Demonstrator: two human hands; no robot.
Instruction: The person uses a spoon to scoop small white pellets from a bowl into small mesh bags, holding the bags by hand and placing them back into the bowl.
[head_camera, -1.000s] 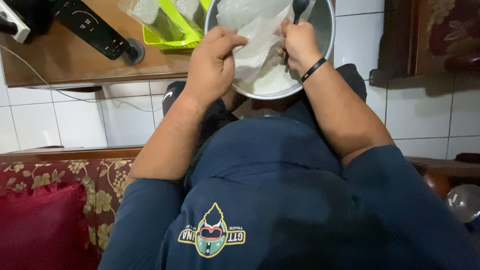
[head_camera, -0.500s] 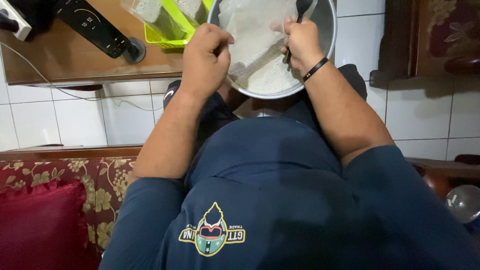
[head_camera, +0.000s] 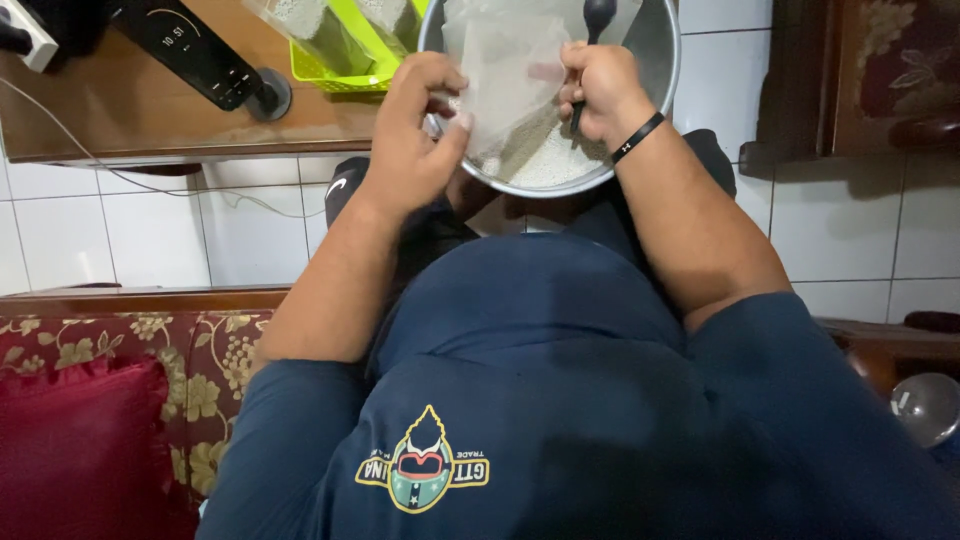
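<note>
Left hand (head_camera: 415, 135) now pinches a clear plastic bag (head_camera: 510, 85) open at ten o'clock over the metal bowl (head_camera: 655, 90); right hand (head_camera: 598, 90) grips bag and black spoon (head_camera: 597, 18) (bag previously lay flatter), mouth readied.

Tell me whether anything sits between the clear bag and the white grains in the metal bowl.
Nothing visible does. The left hand and right hand hold the clear bag directly over the white grains in the metal bowl; the black spoon stands beside it.

bowl (head_camera: 655, 95) before the person, basket (head_camera: 340, 70) on table (head_camera: 130, 110) left
</note>
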